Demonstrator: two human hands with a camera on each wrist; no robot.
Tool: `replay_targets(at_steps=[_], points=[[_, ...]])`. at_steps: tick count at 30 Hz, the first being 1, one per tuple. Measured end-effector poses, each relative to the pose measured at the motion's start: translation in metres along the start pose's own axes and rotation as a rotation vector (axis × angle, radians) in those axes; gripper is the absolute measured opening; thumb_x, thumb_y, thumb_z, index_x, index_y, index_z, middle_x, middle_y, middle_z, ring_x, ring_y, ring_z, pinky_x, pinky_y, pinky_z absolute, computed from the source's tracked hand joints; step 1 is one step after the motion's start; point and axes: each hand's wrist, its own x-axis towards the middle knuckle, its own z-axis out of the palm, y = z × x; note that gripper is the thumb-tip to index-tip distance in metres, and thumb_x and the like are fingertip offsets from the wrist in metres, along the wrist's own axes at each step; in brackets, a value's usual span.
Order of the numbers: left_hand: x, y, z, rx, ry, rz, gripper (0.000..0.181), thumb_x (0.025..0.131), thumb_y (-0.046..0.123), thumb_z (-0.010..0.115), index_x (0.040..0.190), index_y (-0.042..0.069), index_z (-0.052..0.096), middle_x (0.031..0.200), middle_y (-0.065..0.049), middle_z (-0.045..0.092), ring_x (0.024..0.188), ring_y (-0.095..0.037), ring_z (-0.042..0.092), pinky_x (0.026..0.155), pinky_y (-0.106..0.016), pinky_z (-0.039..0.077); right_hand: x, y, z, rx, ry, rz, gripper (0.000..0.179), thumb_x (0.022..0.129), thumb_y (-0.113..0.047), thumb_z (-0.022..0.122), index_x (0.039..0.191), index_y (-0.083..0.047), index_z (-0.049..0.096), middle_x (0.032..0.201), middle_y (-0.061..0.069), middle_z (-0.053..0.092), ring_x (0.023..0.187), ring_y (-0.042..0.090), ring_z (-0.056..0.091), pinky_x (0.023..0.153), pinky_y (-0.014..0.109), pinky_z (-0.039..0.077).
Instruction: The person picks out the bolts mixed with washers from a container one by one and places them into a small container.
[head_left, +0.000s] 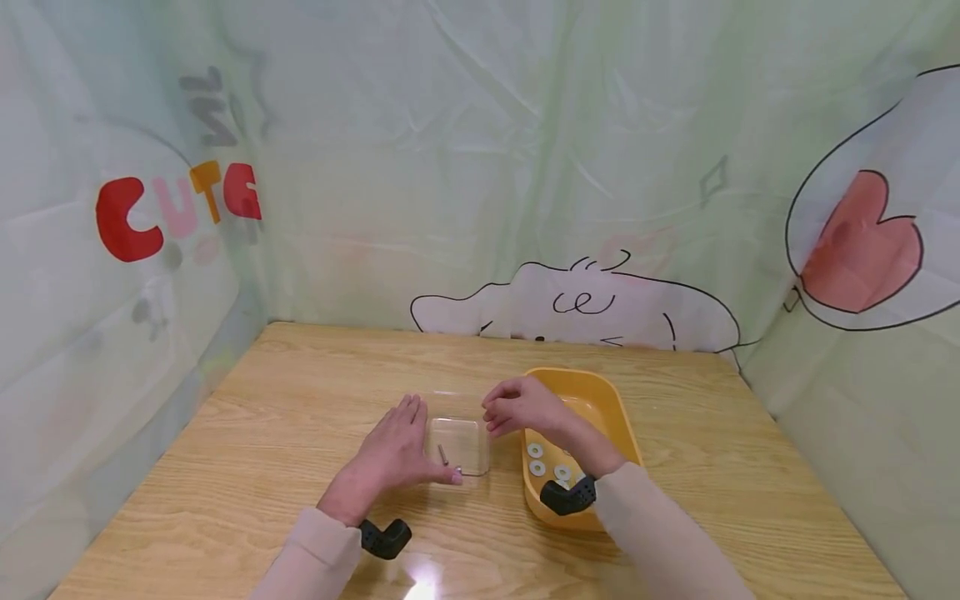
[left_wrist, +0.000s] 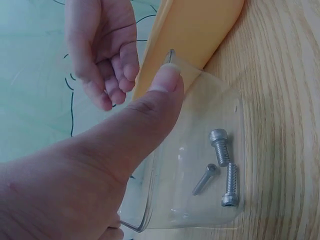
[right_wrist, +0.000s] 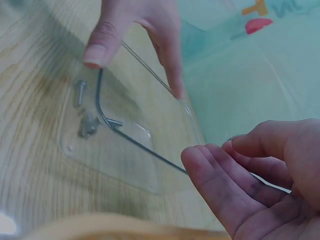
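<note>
A clear plastic box [head_left: 467, 437] stands on the table, left of a yellow tray [head_left: 626, 425]. Three metal socket-head bolts lie in its bottom: one bolt [left_wrist: 220, 147], another bolt [left_wrist: 230, 185] and a smaller-looking bolt [left_wrist: 205, 180]. My left hand [head_left: 397, 446] touches the box, its straight fingers along the left side and its thumb stretched over the near rim. At the box's right rim hovers my right hand [head_left: 528, 406], fingers loosely bent. Between its fingertips I see nothing held, though the right wrist view partly hides them.
Several pale washers, among them one washer [head_left: 537, 468], lie in the yellow tray. My right forearm crosses over that tray. A wooden table [head_left: 315, 400] carries everything, with a printed curtain [head_left: 360, 208] behind it and along both sides.
</note>
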Motion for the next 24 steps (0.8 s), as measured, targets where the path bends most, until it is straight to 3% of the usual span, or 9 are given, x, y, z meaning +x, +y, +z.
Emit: replay_targets(at_steps=[13, 18, 24], points=[[0.005, 0.007, -0.003, 0.016, 0.01, 0.032, 0.128, 0.07, 0.078, 0.069, 0.154, -0.007, 0.023, 0.162, -0.025, 0.021, 0.152, -0.037, 0.019, 0.125, -0.047, 0.021, -0.009, 0.007, -0.021, 0.03, 0.058, 0.01, 0.028, 0.099, -0.011, 0.056, 0.116, 0.011, 0.062, 0.11, 0.03, 0.067, 0.09, 0.03, 0.072, 0.083, 0.042, 0.061], [0.009, 0.015, -0.005, -0.005, 0.005, 0.053, 0.128, 0.07, 0.078, 0.07, 0.153, -0.007, 0.023, 0.162, -0.025, 0.021, 0.153, -0.036, 0.018, 0.125, -0.047, 0.02, -0.012, 0.012, -0.028, 0.062, 0.094, 0.01, 0.027, 0.099, -0.008, 0.056, 0.116, 0.012, 0.061, 0.108, 0.031, 0.067, 0.086, 0.026, 0.072, 0.082, 0.041, 0.062], [0.013, 0.024, -0.004, -0.027, -0.008, 0.075, 0.125, 0.071, 0.075, 0.07, 0.154, -0.006, 0.023, 0.163, -0.024, 0.019, 0.153, -0.035, 0.017, 0.125, -0.046, 0.02, -0.014, 0.019, -0.039, 0.113, 0.137, 0.002, 0.028, 0.098, -0.006, 0.056, 0.116, 0.015, 0.059, 0.101, 0.028, 0.069, 0.082, 0.024, 0.072, 0.088, 0.05, 0.059]])
